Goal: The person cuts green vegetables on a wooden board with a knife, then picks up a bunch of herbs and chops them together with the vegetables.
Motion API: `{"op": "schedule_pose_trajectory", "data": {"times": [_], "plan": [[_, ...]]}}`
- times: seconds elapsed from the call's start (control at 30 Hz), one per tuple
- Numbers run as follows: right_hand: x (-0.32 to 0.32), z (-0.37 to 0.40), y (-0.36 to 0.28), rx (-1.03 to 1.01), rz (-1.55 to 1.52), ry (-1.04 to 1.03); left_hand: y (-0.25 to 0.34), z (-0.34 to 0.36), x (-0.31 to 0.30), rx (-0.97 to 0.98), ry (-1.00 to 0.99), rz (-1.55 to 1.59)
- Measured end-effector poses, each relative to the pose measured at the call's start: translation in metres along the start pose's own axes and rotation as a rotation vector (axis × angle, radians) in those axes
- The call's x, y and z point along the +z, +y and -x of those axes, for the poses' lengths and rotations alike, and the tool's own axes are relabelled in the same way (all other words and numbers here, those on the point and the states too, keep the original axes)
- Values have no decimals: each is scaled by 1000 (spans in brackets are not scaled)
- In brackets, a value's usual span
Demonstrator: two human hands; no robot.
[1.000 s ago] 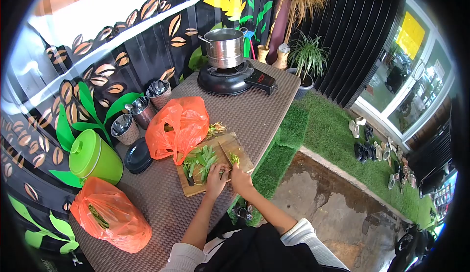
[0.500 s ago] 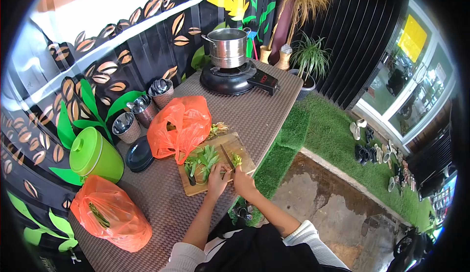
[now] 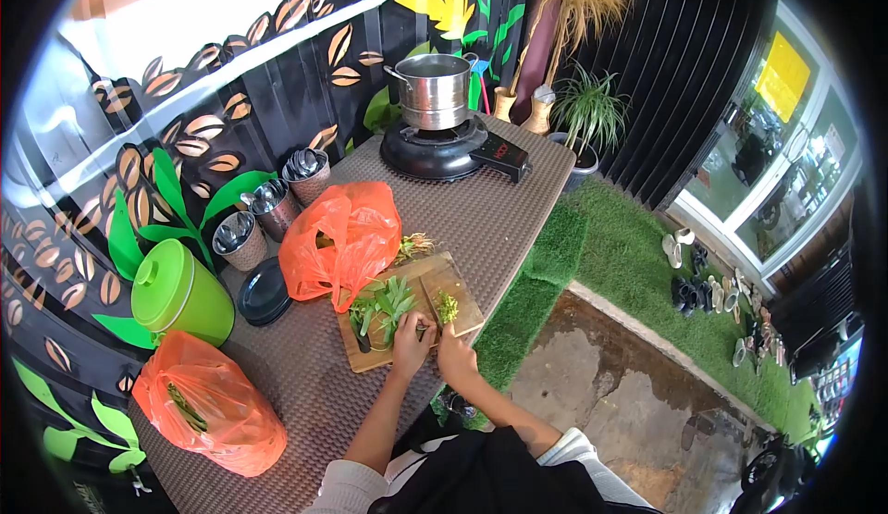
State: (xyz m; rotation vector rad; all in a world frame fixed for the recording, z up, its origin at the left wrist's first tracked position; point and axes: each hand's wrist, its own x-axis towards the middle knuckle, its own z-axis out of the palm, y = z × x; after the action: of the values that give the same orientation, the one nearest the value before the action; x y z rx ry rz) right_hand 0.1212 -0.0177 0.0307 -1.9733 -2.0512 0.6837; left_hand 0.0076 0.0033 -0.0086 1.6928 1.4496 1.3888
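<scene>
On the wooden cutting board (image 3: 462,278), my right hand (image 3: 455,357) is closed round the handle of a knife (image 3: 429,294), its blade pointing away from me. Just left of the blade, my left hand (image 3: 411,340) has its fingers curled on the stem ends of leafy greens (image 3: 392,303). Their leaves spread over the left part of the board. A small heap of chopped green pieces (image 3: 448,307) lies to the right of the blade. My fingers partly hide the stems and the knife handle.
Beyond the board sit a red plastic bag (image 3: 347,227) and some roots (image 3: 414,244). A pot (image 3: 435,98) stands on a portable stove (image 3: 430,151) at the far end. Leftward are cutlery cups (image 3: 270,207), dark plates (image 3: 265,294), a green container (image 3: 185,292) and another bag (image 3: 217,412).
My right hand and the knife have shifted slightly toward me, and more of the chopped pieces shows. My left hand stays nearly in place on the greens.
</scene>
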Motion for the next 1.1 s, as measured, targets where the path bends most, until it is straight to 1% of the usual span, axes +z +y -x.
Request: {"op": "schedule_pose_trajectory", "data": {"times": [0.07,0.1,0.17,0.2,0.27,0.3,0.37,0.47,0.5,0.57,0.7,0.77,0.8,0.87,0.9,0.97,1.1], "plan": [[4,-2,-2,8,6,38,4,-1,-3,65,-7,-50],[4,-5,0,10,6,39,3,0,-2,65,-9,-50],[0,-11,7,-82,51,34,0,-1,-1,-5,-9,42],[-1,-11,10,-82,53,37,-1,-2,1,-2,-9,44],[0,-6,11,-69,-28,46,-4,-2,1,-69,7,89],[1,-3,7,-72,-27,45,-7,-3,0,-70,10,89],[3,4,-1,50,-30,27,-13,-2,2,-157,6,190],[11,-4,4,32,-51,52,0,-4,-3,-179,4,202],[11,-6,5,32,-53,53,1,-3,-5,-178,4,200],[8,-10,10,3,-12,56,4,-3,-6,55,-17,-9],[-3,-14,16,-3,-23,28,-3,-2,-2,49,-90,55],[-6,-16,20,-22,-5,-36,3,-4,-1,-32,-63,148],[-10,-16,18,-19,-7,-37,2,-5,-2,-34,-65,148],[-19,-13,14,-23,44,-85,2,-7,-3,-106,-88,194],[-22,-8,12,-20,44,-84,-4,-7,0,-105,-91,194],[-27,-1,2,-11,37,-96,-16,-6,5,-11,-45,131],[-15,7,-7,51,17,-43,2,-6,0,-52,-57,144]]}}
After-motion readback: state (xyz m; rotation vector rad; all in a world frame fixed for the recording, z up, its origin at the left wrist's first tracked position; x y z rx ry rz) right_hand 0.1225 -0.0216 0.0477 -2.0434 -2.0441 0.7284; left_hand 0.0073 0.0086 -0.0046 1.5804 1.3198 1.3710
